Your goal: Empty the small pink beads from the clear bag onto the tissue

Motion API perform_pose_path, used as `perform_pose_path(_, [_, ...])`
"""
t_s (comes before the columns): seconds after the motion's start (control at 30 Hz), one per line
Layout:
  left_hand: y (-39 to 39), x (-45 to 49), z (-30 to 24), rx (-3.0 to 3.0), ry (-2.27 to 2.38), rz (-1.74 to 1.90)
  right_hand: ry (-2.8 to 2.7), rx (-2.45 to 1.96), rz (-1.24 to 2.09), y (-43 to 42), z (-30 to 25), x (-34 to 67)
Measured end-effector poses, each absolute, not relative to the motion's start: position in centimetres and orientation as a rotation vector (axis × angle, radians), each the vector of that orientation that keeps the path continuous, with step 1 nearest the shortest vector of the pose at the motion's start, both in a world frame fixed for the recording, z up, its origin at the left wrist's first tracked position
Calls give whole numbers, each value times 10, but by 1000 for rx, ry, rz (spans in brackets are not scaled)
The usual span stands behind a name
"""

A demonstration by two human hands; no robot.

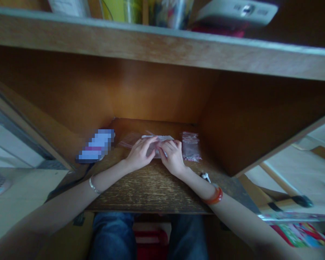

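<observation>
On the worn wooden desk (148, 187), my two hands meet over a white sheet or pad (166, 137). My left hand (142, 153) has its fingers curved inward, with the thumb a little below them. My right hand (173, 155) is bent, with thumb and fingers drawn together. Between the fingertips is a thin clear plastic bag (152, 147), mostly hidden by the hands. More clear plastic bags (130, 139) lie flat beside my left hand. Right of my right hand lies a stack of clear zip bags (191, 144), with small coloured bits at its lower edge.
A phone (97, 146) leans at the left of the desk, with a dark cable below it. White earphones (206, 177) lie near my right forearm. Wooden side panels enclose the desk. Overhead runs a shelf (162, 45) holding containers and a white box (238, 13).
</observation>
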State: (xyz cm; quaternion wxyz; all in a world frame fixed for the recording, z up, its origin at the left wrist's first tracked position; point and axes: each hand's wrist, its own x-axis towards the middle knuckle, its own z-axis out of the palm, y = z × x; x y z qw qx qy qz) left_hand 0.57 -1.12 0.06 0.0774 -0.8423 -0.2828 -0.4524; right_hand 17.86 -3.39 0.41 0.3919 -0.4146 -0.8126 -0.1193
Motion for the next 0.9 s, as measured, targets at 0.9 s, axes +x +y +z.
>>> perform_pose_path(0.9, [-10,3,2,-2727,-738,-1563,-1926,-820,102,-31,3,185])
